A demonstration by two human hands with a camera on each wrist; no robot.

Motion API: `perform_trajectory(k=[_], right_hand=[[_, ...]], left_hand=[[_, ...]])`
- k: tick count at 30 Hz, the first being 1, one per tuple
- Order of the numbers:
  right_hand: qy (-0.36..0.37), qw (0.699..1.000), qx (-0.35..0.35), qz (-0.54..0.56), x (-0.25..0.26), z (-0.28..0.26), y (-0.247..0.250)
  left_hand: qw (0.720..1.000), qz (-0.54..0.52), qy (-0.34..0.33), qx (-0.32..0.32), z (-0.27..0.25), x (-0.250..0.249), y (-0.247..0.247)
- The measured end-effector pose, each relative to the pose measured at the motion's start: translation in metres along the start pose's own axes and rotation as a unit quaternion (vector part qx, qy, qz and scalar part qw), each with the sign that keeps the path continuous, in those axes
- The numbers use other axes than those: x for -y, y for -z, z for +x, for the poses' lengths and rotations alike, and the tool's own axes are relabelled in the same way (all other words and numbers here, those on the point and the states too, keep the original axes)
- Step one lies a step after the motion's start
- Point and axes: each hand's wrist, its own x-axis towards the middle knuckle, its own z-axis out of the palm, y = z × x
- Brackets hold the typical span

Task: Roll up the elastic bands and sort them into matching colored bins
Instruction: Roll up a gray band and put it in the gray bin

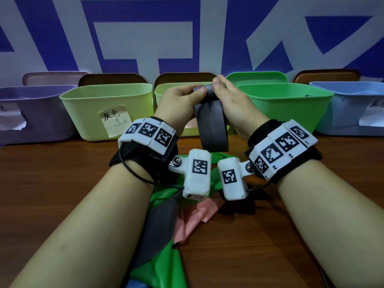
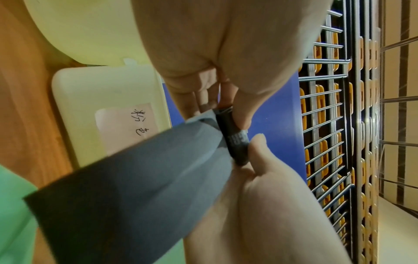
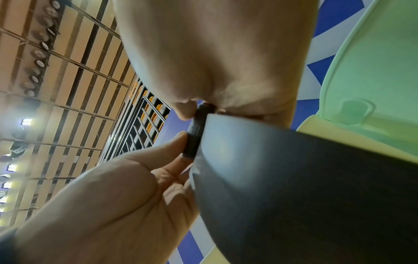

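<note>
I hold a grey elastic band (image 1: 212,125) up in front of the bins with both hands. Its top end is wound into a small tight roll (image 1: 209,89), and the loose tail hangs down toward the table. My left hand (image 1: 199,90) pinches the roll's left end between thumb and fingers; my right hand (image 1: 218,86) pinches its right end. In the left wrist view, the roll (image 2: 237,142) sits between the left hand (image 2: 228,110) above and the right hand (image 2: 260,178) below. The right wrist view shows the roll (image 3: 195,135) between the right hand (image 3: 199,109) and the left hand (image 3: 172,160).
A row of bins stands at the back of the wooden table: purple (image 1: 31,121), yellow-green with a handwritten note (image 1: 87,113), another yellow-green (image 1: 164,88), green (image 1: 286,109), blue (image 1: 349,121). Loose green (image 1: 164,265), grey (image 1: 158,225) and pink (image 1: 195,219) bands lie under my forearms.
</note>
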Motion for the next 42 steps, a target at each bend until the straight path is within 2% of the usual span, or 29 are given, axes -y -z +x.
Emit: perform_trajectory(k=[6, 9, 12, 16, 19, 26, 30, 34, 42], right_hand=[[0.003, 0.999, 0.036, -0.001, -0.002, 0.002, 0.001], [0.003, 0.999, 0.03, -0.01, -0.007, 0.004, -0.003], [0.002, 1.0, 0.007, 0.003, -0.01, 0.008, 0.0], [0.011, 0.998, 0.0, 0.055, -0.012, 0.009, 0.003], [0.0, 0.997, 0.004, 0.071, -0.012, 0.008, 0.004], [-0.004, 0.997, 0.035, 0.069, -0.013, 0.007, 0.003], [-0.001, 0.996, 0.05, 0.078, -0.012, 0.003, 0.0], [-0.013, 0.997, -0.002, 0.076, -0.01, 0.001, 0.001], [0.025, 0.996, -0.078, 0.043, -0.014, 0.003, 0.004]], left_hand=[[0.999, 0.043, -0.012, -0.018, 0.002, -0.001, 0.001], [0.998, 0.064, -0.017, -0.022, 0.003, 0.003, -0.001], [0.998, 0.047, -0.001, -0.03, 0.006, 0.006, -0.004], [0.998, -0.002, 0.054, -0.026, 0.006, 0.008, -0.003], [0.996, 0.014, 0.075, -0.04, 0.008, 0.01, 0.001], [0.995, 0.044, 0.064, -0.056, 0.012, 0.014, 0.004], [0.997, -0.007, 0.06, -0.037, 0.011, 0.013, 0.008], [0.998, -0.039, 0.05, -0.014, 0.013, 0.013, 0.011], [0.999, 0.01, 0.017, -0.043, 0.011, 0.013, 0.009]])
